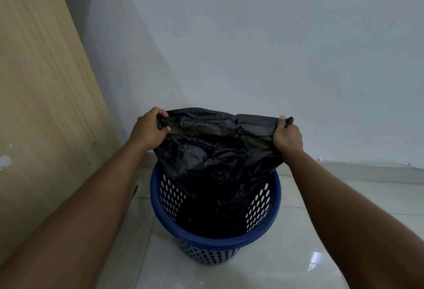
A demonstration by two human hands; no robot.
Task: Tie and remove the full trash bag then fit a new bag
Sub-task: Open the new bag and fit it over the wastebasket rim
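**Left grip [149, 128] and right grip [288, 135] clench a black trash bag's [215, 162] top edge**

Each grip has its fingers curled round one bunched corner of the bag, stretching the mouth taut between them. Below the grips, the bag's crumpled body hangs into a blue perforated bin [215, 242], its lower part inside the rim. Bin stands on white floor tiles [321, 231]. Beyond the grips rises a pale wall [252, 47]; left of the left grip stands a wooden panel [46, 82].

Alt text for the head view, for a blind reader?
The left hand and right hand each grip a top corner of a black bag, its lower part hanging inside a blue perforated bin on a tiled floor by a white wall.
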